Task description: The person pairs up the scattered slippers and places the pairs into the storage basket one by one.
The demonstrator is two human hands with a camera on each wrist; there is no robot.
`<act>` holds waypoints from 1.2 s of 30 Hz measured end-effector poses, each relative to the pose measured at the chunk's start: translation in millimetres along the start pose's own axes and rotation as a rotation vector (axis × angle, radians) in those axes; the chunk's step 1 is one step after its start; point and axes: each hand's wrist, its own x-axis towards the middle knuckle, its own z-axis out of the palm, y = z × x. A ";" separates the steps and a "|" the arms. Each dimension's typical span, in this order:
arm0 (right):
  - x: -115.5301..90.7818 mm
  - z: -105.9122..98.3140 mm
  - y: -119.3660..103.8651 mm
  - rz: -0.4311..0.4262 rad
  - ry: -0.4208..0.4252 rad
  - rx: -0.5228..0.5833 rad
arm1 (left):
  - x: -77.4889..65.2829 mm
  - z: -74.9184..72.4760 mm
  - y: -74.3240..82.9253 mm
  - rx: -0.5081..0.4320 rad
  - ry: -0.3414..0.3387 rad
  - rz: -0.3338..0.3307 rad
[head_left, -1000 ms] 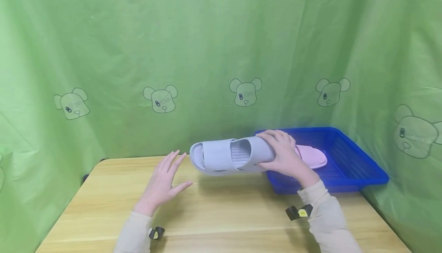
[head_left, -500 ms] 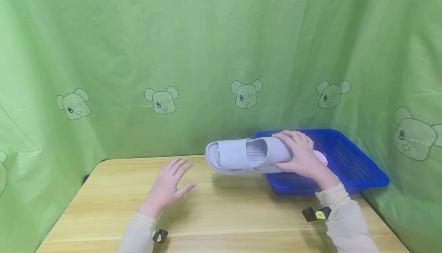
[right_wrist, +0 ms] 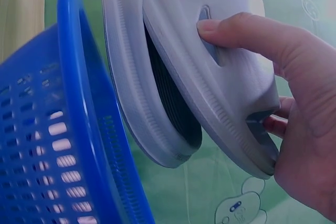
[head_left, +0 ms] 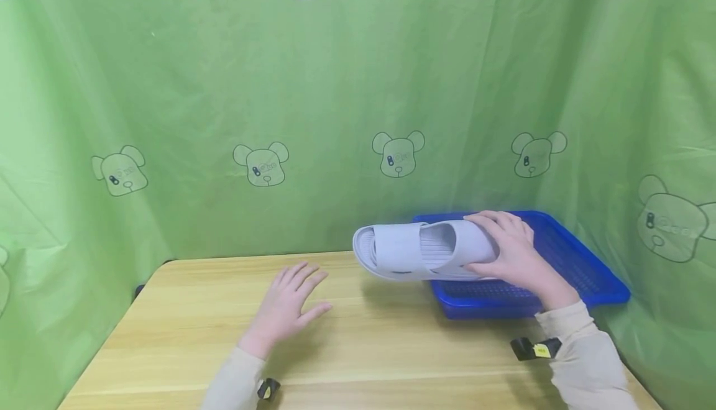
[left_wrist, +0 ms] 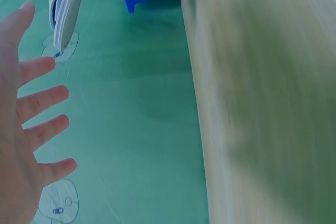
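My right hand (head_left: 517, 258) grips a pair of light grey slippers (head_left: 397, 248), held in the air with the open toes pointing left. In the right wrist view one slipper (right_wrist: 205, 77) is tucked into the other slipper (right_wrist: 134, 87), and the thumb and fingers (right_wrist: 275, 124) clasp the strap end. The slippers partly overlap the near left part of a blue plastic basket (head_left: 606, 292). My left hand (head_left: 285, 307) hovers over the table, fingers spread and holding nothing, to the left of the slippers and apart from them.
Something pink (right_wrist: 68, 161) shows through the basket's side holes in the right wrist view. The basket stands at the table's back right. A wooden table (head_left: 358, 360) spreads in front of a green curtain (head_left: 330, 87) printed with bear heads.
My right hand has carried the grey slippers rightward, toward the basket. The pink slipper seen in the basket earlier is now hidden in the head view. My left hand has drifted slightly right.
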 end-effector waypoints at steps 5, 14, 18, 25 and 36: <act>-4.2 -9.5 6.9 0.003 0.007 -0.013 | 5.1 5.3 6.3 -0.005 -0.012 0.018; -11.0 -26.0 18.1 0.007 0.016 -0.041 | 22.3 13.9 19.5 -0.004 -0.030 0.039; -14.1 -35.0 21.7 0.014 0.015 -0.047 | 31.5 16.5 25.6 -0.009 -0.059 0.043; -20.7 -47.0 34.0 0.033 0.009 -0.058 | 45.7 22.7 35.2 -0.019 -0.073 0.052; -30.1 -66.1 50.6 0.055 -0.013 -0.077 | 66.5 30.4 50.1 -0.050 -0.118 0.005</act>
